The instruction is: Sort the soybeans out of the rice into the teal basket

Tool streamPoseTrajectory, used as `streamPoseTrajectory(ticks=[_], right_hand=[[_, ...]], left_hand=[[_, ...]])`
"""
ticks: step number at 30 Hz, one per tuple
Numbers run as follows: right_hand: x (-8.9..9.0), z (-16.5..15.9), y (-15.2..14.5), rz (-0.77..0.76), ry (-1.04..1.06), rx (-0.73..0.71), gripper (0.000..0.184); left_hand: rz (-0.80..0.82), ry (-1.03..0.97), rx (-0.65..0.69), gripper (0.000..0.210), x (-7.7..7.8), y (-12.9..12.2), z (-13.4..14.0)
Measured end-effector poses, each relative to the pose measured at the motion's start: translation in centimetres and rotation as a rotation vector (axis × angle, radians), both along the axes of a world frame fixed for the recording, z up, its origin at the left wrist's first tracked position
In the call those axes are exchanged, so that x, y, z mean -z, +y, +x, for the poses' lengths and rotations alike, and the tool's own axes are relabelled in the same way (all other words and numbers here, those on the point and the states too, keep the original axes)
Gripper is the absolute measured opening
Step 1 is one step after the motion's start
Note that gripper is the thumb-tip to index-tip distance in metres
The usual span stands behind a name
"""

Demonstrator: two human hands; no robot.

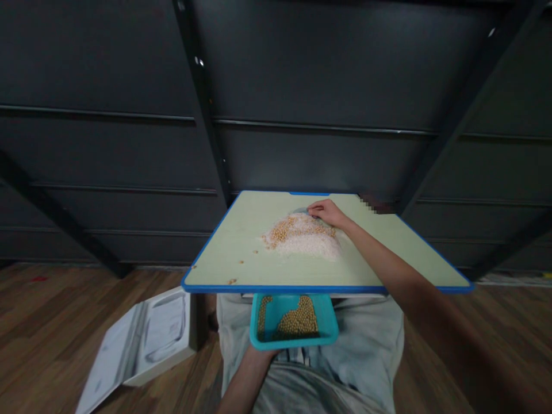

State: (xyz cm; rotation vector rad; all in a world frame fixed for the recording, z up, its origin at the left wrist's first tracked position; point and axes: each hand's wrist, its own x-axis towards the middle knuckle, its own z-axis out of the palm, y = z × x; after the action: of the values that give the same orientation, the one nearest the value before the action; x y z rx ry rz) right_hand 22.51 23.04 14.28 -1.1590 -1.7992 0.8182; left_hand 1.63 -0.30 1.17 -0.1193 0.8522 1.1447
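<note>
Reaching across the centre of the frame, our right hand (326, 213) lies spread on the mixed rice and soybeans (302, 236) on the table (224, 253); lower centre, our left hand (259, 357), fingers hidden, holds up the teal tray (293, 342) of soybeans.

No writing, label, brand, number or sign can be read anywhere here; the open white box (142, 345) near left on the floor shows no legible print.

Blue-edged table (388, 241) carried a mixed rice-and-beans pile (302, 236); stray beans (235, 270) lay scattered toward its near-left corner.
</note>
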Motion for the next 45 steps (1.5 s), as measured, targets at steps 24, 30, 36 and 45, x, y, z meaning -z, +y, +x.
streamPoseTrajectory(ticks=[24,30,36,45], right_hand=[[-1.4,0.5,-5.6,0.096,-0.018,0.005,0.014],[-1.5,0.4,-7.0,0.129,-0.031,-0.007,0.020],[-1.5,0.0,-7.8,0.138,-0.032,-0.020,0.024],[-1.8,-0.3,-8.3,0.279,-0.051,0.030,0.022]], left_hand=[[0.109,-0.114,0.169,0.048,-2.3,-0.1,0.6],[0.010,0.033,0.036,0.029,-1.7,-0.2,0.6],[-0.082,0.142,0.007,0.028,-2.7,-0.3,0.9],[-0.079,0.169,-0.022,0.057,-3.6,-0.5,0.9]])
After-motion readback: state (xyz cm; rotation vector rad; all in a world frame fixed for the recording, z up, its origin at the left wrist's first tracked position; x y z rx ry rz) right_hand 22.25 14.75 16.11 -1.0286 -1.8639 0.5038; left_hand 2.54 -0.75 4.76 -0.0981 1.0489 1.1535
